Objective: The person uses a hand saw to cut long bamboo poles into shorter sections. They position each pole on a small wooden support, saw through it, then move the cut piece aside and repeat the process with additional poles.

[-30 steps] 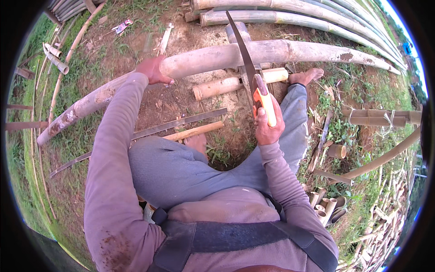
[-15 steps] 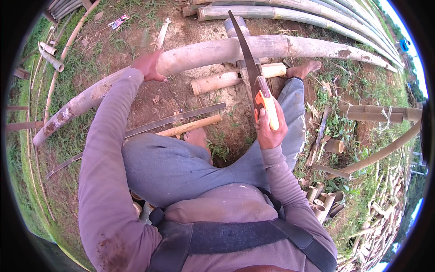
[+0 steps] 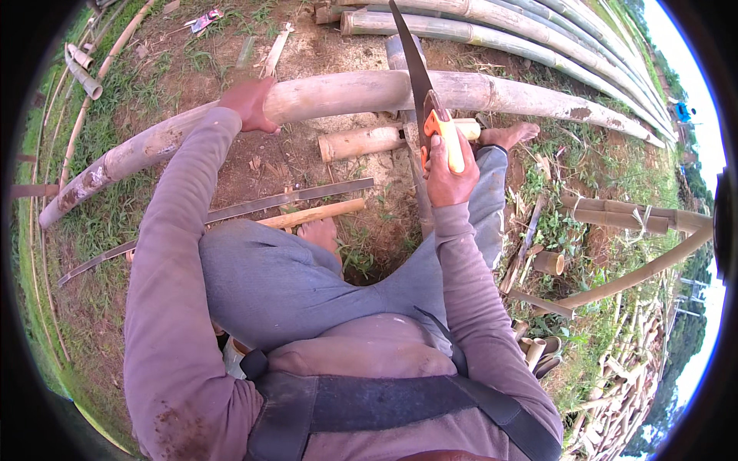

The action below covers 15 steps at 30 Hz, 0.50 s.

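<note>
A long, thick bamboo pole [image 3: 338, 94] lies across in front of me over a short upright-looking support [image 3: 397, 52]. My left hand [image 3: 249, 104] wraps over the pole left of the middle, thumb on its near side. In my right hand [image 3: 452, 170] is a handsaw [image 3: 417, 73], gripped by its orange and yellow handle. The saw's dark blade crosses the pole, pointing away from me. Below the pole, a shorter cut bamboo piece [image 3: 360, 144] lies on the ground near my bare right foot [image 3: 509, 134].
Several long bamboo poles [image 3: 461, 27] lie at the far right. A flat dark strip [image 3: 284, 201] and a bamboo slat [image 3: 311, 213] lie near my left foot. At right stand tied bamboo rails [image 3: 626, 213]; short cut tubes [image 3: 536, 353] and a heap of split pieces [image 3: 615, 392] are lower right.
My right hand and the saw have moved away from me, up the view, with the blade further across the pole. The left hand keeps its hold. The whole view has shifted slightly.
</note>
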Each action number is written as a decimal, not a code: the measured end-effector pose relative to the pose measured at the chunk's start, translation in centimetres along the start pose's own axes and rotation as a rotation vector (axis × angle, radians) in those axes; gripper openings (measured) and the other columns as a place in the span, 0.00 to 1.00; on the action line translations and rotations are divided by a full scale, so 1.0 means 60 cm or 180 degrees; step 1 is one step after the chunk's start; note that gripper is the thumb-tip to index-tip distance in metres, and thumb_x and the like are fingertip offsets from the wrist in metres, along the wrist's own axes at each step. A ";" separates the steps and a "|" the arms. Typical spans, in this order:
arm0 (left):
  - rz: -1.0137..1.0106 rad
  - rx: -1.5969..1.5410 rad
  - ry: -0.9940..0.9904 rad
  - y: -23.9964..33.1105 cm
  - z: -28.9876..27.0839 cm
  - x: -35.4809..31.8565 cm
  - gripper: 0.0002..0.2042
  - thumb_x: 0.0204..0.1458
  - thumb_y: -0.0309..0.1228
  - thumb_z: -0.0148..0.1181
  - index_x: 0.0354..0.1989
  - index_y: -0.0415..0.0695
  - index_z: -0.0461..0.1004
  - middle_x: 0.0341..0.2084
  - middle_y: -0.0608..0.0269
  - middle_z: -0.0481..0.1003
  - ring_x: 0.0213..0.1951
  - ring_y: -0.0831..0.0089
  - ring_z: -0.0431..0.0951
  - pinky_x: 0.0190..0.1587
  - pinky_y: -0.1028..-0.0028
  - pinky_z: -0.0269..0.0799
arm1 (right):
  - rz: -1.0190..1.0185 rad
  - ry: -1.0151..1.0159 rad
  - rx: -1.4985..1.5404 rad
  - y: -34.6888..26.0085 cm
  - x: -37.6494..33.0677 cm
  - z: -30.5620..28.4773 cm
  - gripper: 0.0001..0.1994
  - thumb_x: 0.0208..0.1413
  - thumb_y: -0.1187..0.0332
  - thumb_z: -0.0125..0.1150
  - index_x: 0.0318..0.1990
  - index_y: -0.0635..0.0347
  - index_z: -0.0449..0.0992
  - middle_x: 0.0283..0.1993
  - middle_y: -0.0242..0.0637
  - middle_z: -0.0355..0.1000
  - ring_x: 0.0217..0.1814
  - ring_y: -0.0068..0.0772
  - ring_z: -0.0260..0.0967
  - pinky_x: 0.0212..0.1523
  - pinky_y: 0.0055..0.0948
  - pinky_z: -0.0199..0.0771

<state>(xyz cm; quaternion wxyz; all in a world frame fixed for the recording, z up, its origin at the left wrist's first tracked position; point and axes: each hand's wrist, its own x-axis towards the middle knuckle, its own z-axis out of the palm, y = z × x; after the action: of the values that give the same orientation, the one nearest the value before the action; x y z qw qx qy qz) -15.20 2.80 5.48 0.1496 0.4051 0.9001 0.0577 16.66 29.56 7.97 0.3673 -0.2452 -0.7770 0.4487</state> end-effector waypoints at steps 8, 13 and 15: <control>-0.0097 -0.0030 -0.0121 -0.011 0.010 -0.009 0.51 0.32 0.49 0.85 0.68 0.44 0.65 0.54 0.44 0.78 0.55 0.43 0.79 0.59 0.52 0.75 | 0.0564 -0.0373 -0.0103 -0.057 -0.245 -0.166 0.27 0.70 0.58 0.63 0.67 0.71 0.72 0.60 0.47 0.79 0.52 0.32 0.80 0.48 0.27 0.81; 0.0071 0.0070 0.0269 -0.001 0.025 -0.012 0.51 0.33 0.49 0.84 0.68 0.43 0.65 0.54 0.43 0.79 0.55 0.42 0.80 0.59 0.53 0.75 | 0.0656 -0.0063 0.0631 -0.034 -0.014 -0.006 0.16 0.70 0.68 0.65 0.60 0.67 0.77 0.34 0.29 0.78 0.27 0.13 0.68 0.26 0.19 0.69; -0.0097 0.0144 -0.0062 0.006 0.009 -0.002 0.52 0.33 0.50 0.84 0.68 0.42 0.65 0.55 0.43 0.78 0.56 0.42 0.79 0.60 0.53 0.75 | 0.0502 -0.0187 0.0401 -0.055 0.048 0.018 0.15 0.69 0.69 0.65 0.59 0.68 0.79 0.37 0.31 0.79 0.30 0.16 0.72 0.30 0.21 0.73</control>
<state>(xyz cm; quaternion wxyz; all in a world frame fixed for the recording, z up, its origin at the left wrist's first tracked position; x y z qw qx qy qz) -14.69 2.92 5.05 0.1500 0.3952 0.9057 0.0310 13.89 29.49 11.50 0.3226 -0.2688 -0.7359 0.5311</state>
